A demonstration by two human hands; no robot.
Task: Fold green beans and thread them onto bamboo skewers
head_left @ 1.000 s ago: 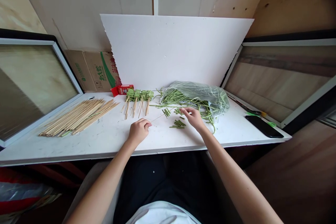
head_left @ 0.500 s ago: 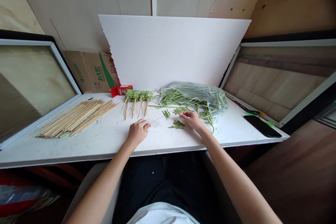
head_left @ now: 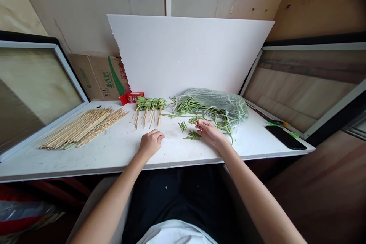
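My left hand (head_left: pixel 150 143) rests on the white table (head_left: pixel 114 152), fingers pinched on the near end of a thin bamboo skewer (head_left: pixel 171 131) that carries a few short green bean pieces (head_left: pixel 182 126) at its far end. My right hand (head_left: pixel 208 130) hovers just right of that, fingers pinched on a small green bean piece. A little heap of cut bean pieces (head_left: pixel 193 135) lies under its fingers. Behind it sits a clear plastic bag of long green beans (head_left: pixel 211 106).
A pile of bare bamboo skewers (head_left: pixel 82 126) lies at the left. Several finished bean skewers (head_left: pixel 148 108) and a red packet (head_left: pixel 132 97) sit at the back. A black phone (head_left: pixel 286 137) and green-handled scissors (head_left: pixel 278 123) lie at the right. A white board leans behind.
My right hand has drawn back slightly from the bag and lifted a bean piece between its fingers. The left hand and skewer have stayed put.
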